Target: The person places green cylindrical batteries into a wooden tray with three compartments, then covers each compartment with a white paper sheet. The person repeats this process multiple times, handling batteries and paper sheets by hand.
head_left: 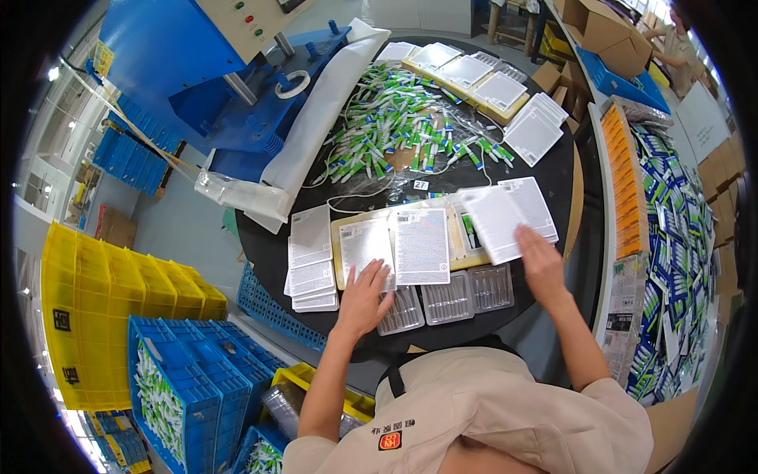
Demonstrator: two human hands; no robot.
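My right hand (543,265) grips the right edge of a white printed card (491,223), held tilted over the right end of a yellow tray (471,257). Under that card, part of a slot with a green-and-white tube (469,229) shows. Fingers apart, my left hand (365,299) rests on the lower edge of another white backing card (366,245) lying on the tray. Between the hands a further card (422,245) lies flat on it. Clear plastic blister shells (448,299) sit along the tray's near side. Stacks of cards lie left (311,237) and right (530,201).
A pile of green-and-white tubes (395,118) covers the back of the round black table (564,182). Behind it lies a second yellow tray (505,112) with cards. A blue machine (178,63) stands left, above stacked yellow (118,308) and blue crates (193,379). Bagged packs fill a bin (667,276) at right.
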